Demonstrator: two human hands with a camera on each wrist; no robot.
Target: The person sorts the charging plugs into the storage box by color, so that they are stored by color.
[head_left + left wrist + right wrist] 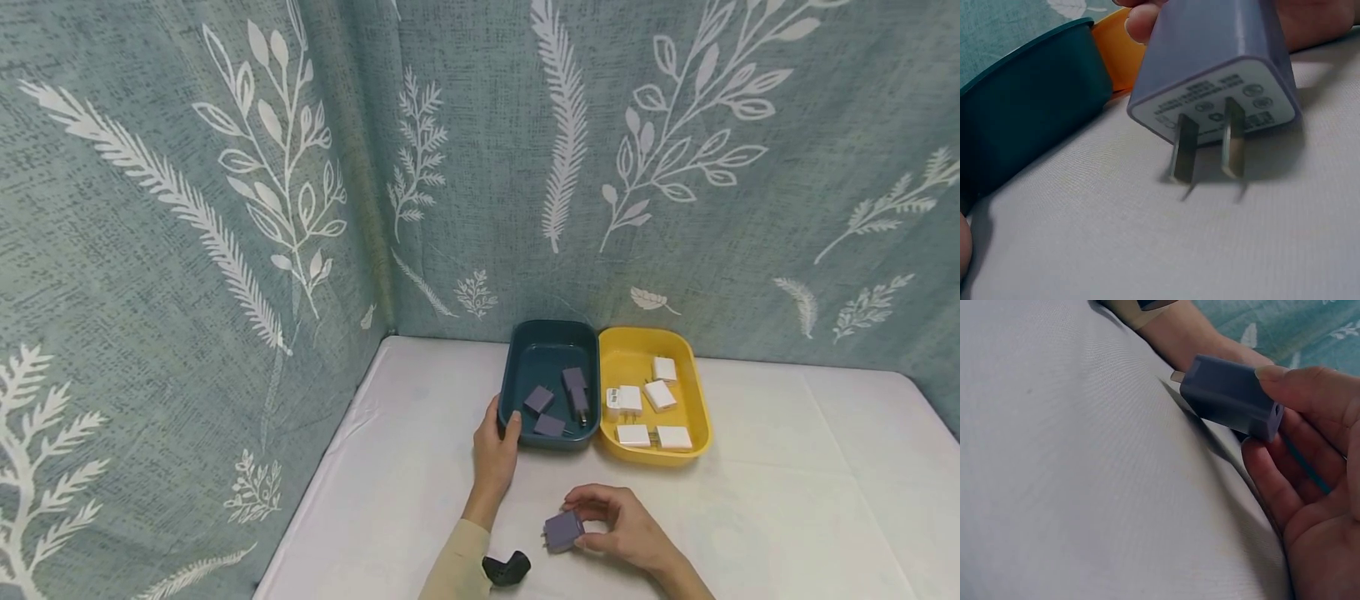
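In the head view my right hand point(626, 529) pinches a purple wall charger point(562, 531) between thumb and fingers, just over the white table. Its two flat metal prongs point(1234, 140) stick out toward the left wrist camera, and the right wrist view has the charger body point(1229, 394) held at its port end. My left hand point(497, 450) grips the near left corner of a dark blue bin point(551, 333), thumb at the rim. Inside that bin lie several purple chargers point(550, 426). Most of the left hand is out of its own wrist view.
Against the blue bin's right side stands a yellow bin point(701, 408) with several white chargers point(660, 395) in it. A leaf-patterned curtain point(480, 167) rises behind and left of the white table point(810, 500). A black strap-like piece point(507, 568) sits at the left wrist.
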